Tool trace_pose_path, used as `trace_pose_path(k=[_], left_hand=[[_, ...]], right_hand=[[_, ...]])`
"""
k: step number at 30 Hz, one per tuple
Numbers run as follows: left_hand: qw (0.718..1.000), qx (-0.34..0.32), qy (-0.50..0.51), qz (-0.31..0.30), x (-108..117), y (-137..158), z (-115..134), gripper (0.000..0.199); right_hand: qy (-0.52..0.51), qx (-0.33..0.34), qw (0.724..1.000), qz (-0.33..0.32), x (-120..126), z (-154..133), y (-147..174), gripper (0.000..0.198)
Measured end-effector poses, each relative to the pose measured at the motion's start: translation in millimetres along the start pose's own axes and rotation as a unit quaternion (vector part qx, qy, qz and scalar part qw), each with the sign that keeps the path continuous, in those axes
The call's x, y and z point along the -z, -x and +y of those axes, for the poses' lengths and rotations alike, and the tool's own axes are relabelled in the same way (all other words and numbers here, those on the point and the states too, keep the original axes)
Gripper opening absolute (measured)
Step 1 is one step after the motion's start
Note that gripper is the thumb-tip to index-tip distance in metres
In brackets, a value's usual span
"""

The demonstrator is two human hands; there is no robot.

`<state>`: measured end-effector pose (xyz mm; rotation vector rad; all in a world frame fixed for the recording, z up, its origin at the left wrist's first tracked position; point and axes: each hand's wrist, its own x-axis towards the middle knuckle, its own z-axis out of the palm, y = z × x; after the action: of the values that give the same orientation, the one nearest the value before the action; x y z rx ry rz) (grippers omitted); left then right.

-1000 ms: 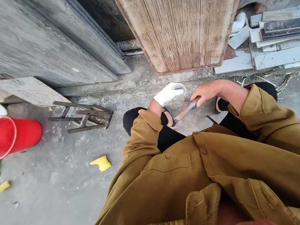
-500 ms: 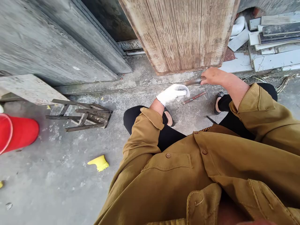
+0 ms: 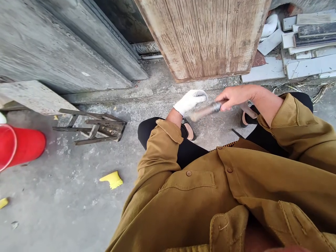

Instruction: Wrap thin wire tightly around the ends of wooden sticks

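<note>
My right hand [image 3: 233, 97], bare, is closed round a wooden-handled tool [image 3: 204, 112] with wire wound about its handle. The pale handle end points left and is smeared by motion. On the other side of the hand, a blurred, greyish-brown part of the tool shows over my right shoe [image 3: 246, 117]. My left hand [image 3: 191, 100] wears a white knitted glove; its fingers are curled in, and I cannot make out whether anything is in them. The handle end lies just below the glove, close to it. Both hands are above the concrete floor [image 3: 157, 101], between my knees.
A weathered plank door or panel [image 3: 207, 42] stands ahead. Scrap tiles and boards [image 3: 309, 66] are piled at right. A wooden stool [image 3: 97, 126] lies tipped over at left, near a red bucket [image 3: 28, 147]. A yellow scrap [image 3: 112, 180] lies on the floor.
My right hand has moved down and left, and the tool has swung so its handle end points down-left below the glove. The reddish stick on the floor no longer shows.
</note>
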<state>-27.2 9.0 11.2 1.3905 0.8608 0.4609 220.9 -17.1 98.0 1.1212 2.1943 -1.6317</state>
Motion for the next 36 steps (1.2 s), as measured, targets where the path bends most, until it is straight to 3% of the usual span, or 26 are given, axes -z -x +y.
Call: trace_pose_path(k=[2, 6, 8, 11, 14, 17, 20, 25, 28, 30, 32, 34, 36], left_hand=[[1.000, -0.012, 0.025, 0.007, -1.8, -2.3, -2.5, 0.029], [0.997, -0.005, 0.053, -0.060, -8.0, -1.1, -0.6, 0.040], [0.994, 0.006, 0.059, -0.095, -11.7, 0.4, 1.9, 0.046], [0.987, 0.008, 0.076, -0.139, -15.1, 1.2, 4.2, 0.050], [0.982, 0.017, 0.069, -0.177, -13.9, 1.3, 4.2, 0.051], [0.982, 0.029, 0.062, -0.179, -10.0, 3.2, 3.4, 0.048], [0.987, 0.024, 0.057, -0.150, -6.0, 6.4, 4.4, 0.043], [0.994, 0.006, 0.055, -0.093, -0.9, 6.1, 6.6, 0.039], [0.997, 0.001, 0.064, -0.047, 0.0, 2.0, 4.0, 0.037], [0.998, 0.007, 0.062, -0.010, -1.4, -0.2, 2.2, 0.035], [0.998, 0.005, 0.068, 0.008, -4.3, -1.1, 1.5, 0.034], [0.996, -0.012, 0.083, -0.005, -8.2, -0.7, 1.5, 0.036], [0.995, -0.025, 0.093, -0.039, -12.4, -0.1, 1.1, 0.039]], right_hand=[[-0.067, 0.037, 0.992, 0.105, 11.8, 7.1, 8.2, 0.006], [-0.147, 0.032, 0.928, 0.342, 31.3, 30.9, 7.2, 0.027], [-0.120, -0.012, 0.908, 0.402, 37.0, 41.6, 1.3, 0.043], [0.038, -0.111, 0.901, 0.417, 39.8, 49.5, -7.6, 0.052], [0.221, -0.202, 0.897, 0.325, 34.5, 48.0, -16.8, 0.042], [0.280, -0.218, 0.927, 0.123, 19.7, 42.8, -27.8, 0.034], [0.260, -0.181, 0.948, -0.013, -0.7, 36.2, -37.0, 0.022], [0.079, -0.157, 0.977, -0.121, -15.2, 18.4, -31.2, 0.010], [0.016, -0.039, 0.989, -0.144, -1.0, 10.8, -11.9, 0.005], [-0.022, 0.036, 0.997, -0.070, 12.4, 10.1, 3.4, 0.007], [-0.117, 0.048, 0.988, 0.092, 23.3, 12.1, 16.7, 0.003], [-0.202, 0.062, 0.949, 0.235, 29.6, 15.5, 24.6, 0.015], [-0.255, 0.086, 0.909, 0.317, 31.9, 19.8, 25.1, 0.026]])
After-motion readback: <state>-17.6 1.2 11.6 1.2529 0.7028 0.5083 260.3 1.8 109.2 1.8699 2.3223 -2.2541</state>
